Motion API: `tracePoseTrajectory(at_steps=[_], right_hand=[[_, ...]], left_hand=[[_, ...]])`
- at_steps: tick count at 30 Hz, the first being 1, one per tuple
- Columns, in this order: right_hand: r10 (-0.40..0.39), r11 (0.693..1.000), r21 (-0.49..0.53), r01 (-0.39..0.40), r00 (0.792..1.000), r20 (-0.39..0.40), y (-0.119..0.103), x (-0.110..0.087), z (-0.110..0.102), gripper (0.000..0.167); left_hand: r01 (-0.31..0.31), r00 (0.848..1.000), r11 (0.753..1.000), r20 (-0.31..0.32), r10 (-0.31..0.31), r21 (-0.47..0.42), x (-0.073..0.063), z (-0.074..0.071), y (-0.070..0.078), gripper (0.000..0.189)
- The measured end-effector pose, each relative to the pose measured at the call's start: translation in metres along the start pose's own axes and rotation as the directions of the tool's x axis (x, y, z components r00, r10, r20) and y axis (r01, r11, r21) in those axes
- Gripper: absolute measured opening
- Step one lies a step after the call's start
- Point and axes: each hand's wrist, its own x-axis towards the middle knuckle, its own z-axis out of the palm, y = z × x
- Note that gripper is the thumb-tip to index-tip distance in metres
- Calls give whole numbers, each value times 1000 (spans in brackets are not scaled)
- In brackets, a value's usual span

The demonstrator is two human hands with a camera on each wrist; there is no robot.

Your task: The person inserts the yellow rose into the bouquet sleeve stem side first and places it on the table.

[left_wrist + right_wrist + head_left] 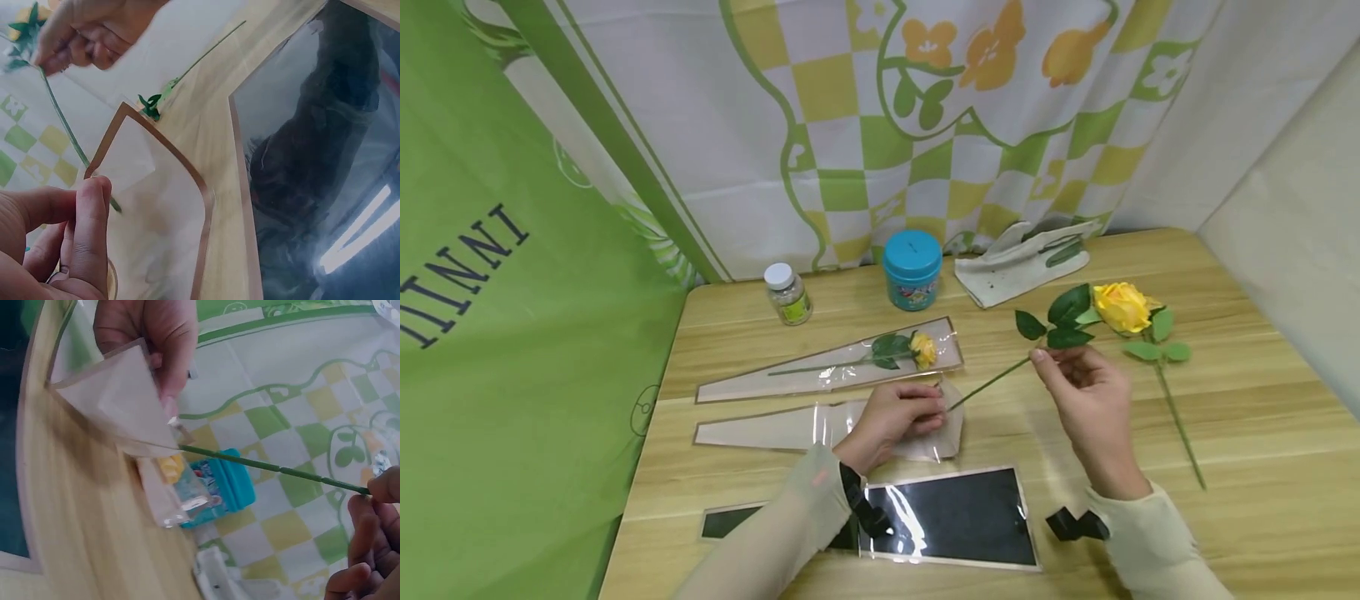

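My right hand (1093, 408) pinches the green stem of a yellow artificial rose (1122, 307) just below its dark leaves. My left hand (895, 421) pinches the rim of a clear flower sleeve with a brown border (162, 187), lifting its wide end off the table. The stem's lower end (115, 205) shows inside the sleeve's mouth in the left wrist view; in the right wrist view the stem (275, 467) runs straight from the sleeve to the right fingertips. The sleeve's narrow end (745, 434) lies on the table.
Behind lies a sleeve (805, 375) holding another yellow rose (922, 350). A further rose stem (1182, 425) lies at right, its bloom mostly hidden. Nearer are dark-looking sleeves (955, 517). A small jar (788, 296), a blue tub (912, 271) and gloves (1022, 262) stand along the back curtain.
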Motion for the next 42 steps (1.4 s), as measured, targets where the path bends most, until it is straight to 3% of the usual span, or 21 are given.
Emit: tracePoseTrajectory(at_steps=[4,8,13,19,29,42], right_hand=[[169,976,132,-172,985,31,9,-1,1,30],[260,930,260,-261,965,36,18,-3,3,32],[273,921,284,-266,962,16,26,-11,14,30],[298,912,278,-302,953,60,30,-22,27,30],[255,878,399,-264,964,75,39,-23,19,24],[332,847,425,-320,942,49,45,-33,21,15]], left_hand=[[-5,1000,1000,6,5,-20,0,2,1,17],[-12,1000,1000,8,12,-18,-1,4,2,15],[-25,1000,999,11,26,-31,-3,7,5,16],[-31,999,998,20,32,-53,-3,9,8,18],[-32,999,998,14,33,-47,-1,10,6,18],[-24,998,999,52,26,-44,-4,12,12,19]])
